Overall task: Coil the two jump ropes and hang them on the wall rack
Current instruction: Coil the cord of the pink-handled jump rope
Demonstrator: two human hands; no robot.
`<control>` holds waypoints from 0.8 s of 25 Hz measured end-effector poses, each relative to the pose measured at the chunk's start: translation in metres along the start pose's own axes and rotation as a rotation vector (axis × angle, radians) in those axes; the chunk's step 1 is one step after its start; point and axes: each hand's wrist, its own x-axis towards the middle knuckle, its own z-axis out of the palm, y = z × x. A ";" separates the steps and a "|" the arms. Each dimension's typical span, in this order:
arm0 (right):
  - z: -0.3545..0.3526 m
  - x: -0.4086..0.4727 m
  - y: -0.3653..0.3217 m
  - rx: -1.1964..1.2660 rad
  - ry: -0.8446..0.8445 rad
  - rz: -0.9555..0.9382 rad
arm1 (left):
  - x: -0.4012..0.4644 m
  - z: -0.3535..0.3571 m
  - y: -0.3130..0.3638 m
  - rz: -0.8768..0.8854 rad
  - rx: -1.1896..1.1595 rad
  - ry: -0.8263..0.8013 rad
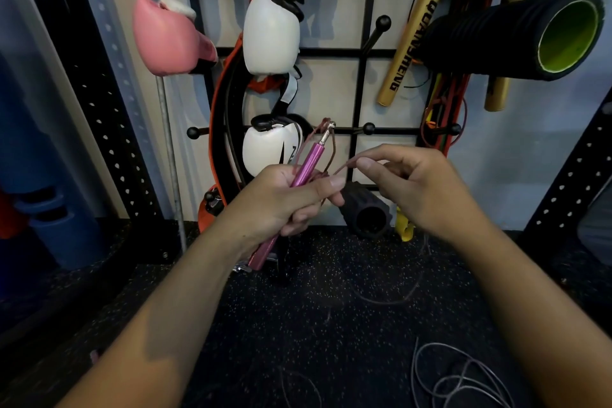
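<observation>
Both forearms reach forward toward the wall rack (361, 53). The left hand (281, 199) wraps its grip around the pink jump rope handles (306, 166), tilted up to the right. The right hand (414, 185), knuckles up, pinches the thin reddish cord (341, 169) between thumb and forefinger. A second, grey rope (460, 378) lies loosely looped on the floor (331, 325).

A gym corner: boxing gloves (165, 36) and a foam roller (516, 36) hang on the wall rack (364, 53), above speckled rubber flooring (331, 325).

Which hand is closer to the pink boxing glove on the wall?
Left. The left hand is below and right of the pink boxing glove; the right hand is farther right.
</observation>
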 end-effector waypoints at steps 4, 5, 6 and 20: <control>-0.002 0.002 -0.002 0.024 0.019 0.035 | -0.003 0.003 0.004 -0.025 0.006 -0.052; -0.003 0.001 -0.004 0.029 0.030 0.047 | -0.003 0.005 0.004 -0.028 0.020 -0.048; -0.002 0.000 -0.005 0.029 0.042 0.065 | -0.003 0.006 0.003 -0.020 0.034 -0.030; 0.011 -0.002 0.011 0.278 0.083 0.184 | -0.005 0.003 0.004 0.043 -0.621 -0.180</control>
